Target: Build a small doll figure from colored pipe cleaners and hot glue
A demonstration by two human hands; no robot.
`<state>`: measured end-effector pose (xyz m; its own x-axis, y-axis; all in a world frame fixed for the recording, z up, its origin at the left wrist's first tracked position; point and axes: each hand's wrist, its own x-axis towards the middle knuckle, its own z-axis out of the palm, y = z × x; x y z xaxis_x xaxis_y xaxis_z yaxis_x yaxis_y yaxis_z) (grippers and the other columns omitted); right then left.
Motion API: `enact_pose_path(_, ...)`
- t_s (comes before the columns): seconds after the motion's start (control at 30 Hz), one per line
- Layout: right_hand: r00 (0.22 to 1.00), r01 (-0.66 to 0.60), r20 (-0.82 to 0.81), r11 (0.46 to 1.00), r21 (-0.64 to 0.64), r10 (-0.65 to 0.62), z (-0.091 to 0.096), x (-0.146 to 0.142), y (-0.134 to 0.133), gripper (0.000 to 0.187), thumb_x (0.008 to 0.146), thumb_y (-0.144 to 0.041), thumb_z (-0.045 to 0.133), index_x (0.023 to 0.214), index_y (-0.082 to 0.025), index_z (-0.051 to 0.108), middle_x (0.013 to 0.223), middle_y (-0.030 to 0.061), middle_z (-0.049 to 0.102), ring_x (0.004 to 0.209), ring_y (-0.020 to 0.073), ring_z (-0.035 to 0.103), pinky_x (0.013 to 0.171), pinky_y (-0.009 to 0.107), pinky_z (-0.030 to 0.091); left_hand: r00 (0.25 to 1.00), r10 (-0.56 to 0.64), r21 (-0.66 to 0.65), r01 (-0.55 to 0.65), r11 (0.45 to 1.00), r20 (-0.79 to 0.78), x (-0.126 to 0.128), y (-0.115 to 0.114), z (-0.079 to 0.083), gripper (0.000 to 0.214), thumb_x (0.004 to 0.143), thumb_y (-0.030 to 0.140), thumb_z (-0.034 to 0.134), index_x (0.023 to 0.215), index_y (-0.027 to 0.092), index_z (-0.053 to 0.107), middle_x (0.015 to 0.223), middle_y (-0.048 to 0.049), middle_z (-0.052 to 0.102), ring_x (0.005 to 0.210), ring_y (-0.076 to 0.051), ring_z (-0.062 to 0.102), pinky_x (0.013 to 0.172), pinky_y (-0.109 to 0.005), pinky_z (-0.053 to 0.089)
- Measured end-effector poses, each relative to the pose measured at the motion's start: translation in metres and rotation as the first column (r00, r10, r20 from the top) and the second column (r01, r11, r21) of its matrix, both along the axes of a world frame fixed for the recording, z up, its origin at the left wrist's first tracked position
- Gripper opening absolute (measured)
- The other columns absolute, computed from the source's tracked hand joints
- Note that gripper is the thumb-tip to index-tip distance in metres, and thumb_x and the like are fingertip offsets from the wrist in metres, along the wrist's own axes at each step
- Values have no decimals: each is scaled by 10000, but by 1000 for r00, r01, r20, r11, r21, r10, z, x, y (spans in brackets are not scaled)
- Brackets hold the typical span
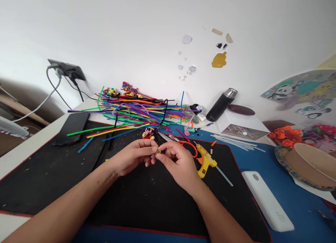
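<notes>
Over the black mat [47,173], my left hand [132,159] and my right hand [177,162] meet fingertip to fingertip. Both pinch a small yellow loop of pipe cleaner [158,152] between thumbs and forefingers. Just beyond the hands lies a small red and yellow pipe-cleaner figure [148,133]. A yellow glue gun [206,161] rests right of my right hand, with orange-handled scissors [190,147] beside it. A big heap of coloured pipe cleaners [136,112] is spread across the back of the table.
A black phone [71,127] lies at the left, with a wall socket and cables [67,70] behind it. A black flask [222,104], white box [243,126], clear glue sticks [236,140], white power bank [267,201] and paper bowl [312,162] fill the right side.
</notes>
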<state>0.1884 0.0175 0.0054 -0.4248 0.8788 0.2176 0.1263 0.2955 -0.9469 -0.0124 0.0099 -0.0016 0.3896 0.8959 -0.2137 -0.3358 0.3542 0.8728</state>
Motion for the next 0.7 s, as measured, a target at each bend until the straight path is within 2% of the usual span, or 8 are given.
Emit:
enact_pose_path(0.23,1000,-17,3,1000,-10,17,-1,1,-1,110,947,-299,718,1018,-215,705,603,-86,486,529,102,421,536,254,321,1000,0,-33,0,999,-6,0,1,3,364,736,426,947,802,132,742,674,-35,701,583,-108,604,531,-190,472)
enact_pose_path(0.7,999,-43,5,997,-61,44,-4,0,-1,137,947,-299,739,1061,-231,702,629,-84,506,550,106,429,553,261,328,998,1,-14,-2,1000,-58,1,0,3,389,684,432,968,774,134,733,641,-20,688,564,-101,590,523,-187,448)
